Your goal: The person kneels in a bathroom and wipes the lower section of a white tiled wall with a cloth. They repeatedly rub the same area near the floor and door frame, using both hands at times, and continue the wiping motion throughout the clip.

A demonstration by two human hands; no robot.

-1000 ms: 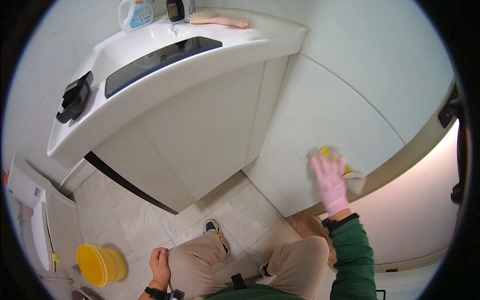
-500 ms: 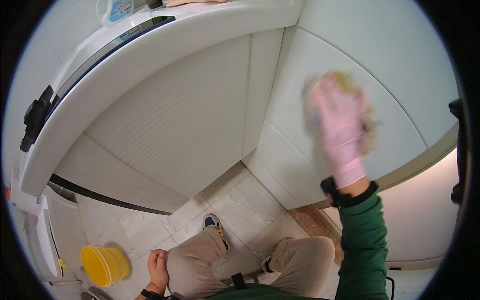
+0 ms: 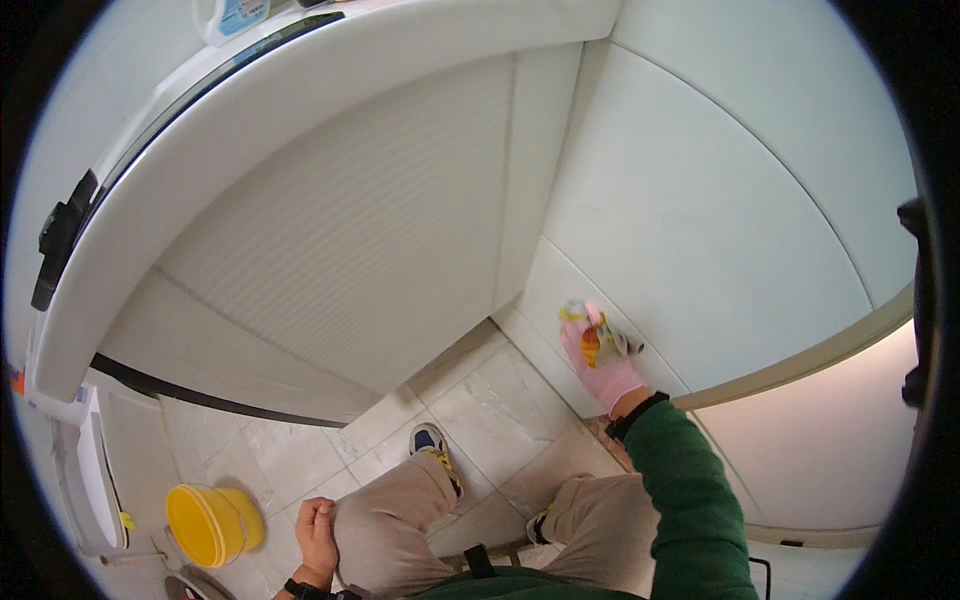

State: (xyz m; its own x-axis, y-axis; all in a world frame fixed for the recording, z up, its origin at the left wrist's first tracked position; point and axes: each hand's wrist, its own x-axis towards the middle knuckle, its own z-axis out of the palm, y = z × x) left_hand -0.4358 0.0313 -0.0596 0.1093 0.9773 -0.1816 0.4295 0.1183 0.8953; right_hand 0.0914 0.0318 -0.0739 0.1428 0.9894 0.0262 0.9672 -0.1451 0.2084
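Note:
My right hand [image 3: 603, 368] wears a pink glove and presses a yellow and grey cleaning cloth [image 3: 594, 332] against the lower part of the white tiled wall [image 3: 700, 220], near the corner by the floor. The green sleeve reaches up from the lower right. My left hand [image 3: 318, 535] is bare, with fingers curled, and rests on my left thigh, holding nothing. I am crouched, one shoe [image 3: 432, 446] showing on the floor tiles.
A white ribbed cabinet front [image 3: 350, 250] under a curved white counter [image 3: 300, 110] fills the left and centre. A yellow bucket [image 3: 205, 524] stands on the beige floor at lower left, beside a white toilet [image 3: 90, 480]. A bottle [image 3: 235, 15] sits on the counter top.
My right hand with the cloth has swept down the wall from high on the tile to low near the floor. The view has tilted slightly. My left hand stays on the thigh.

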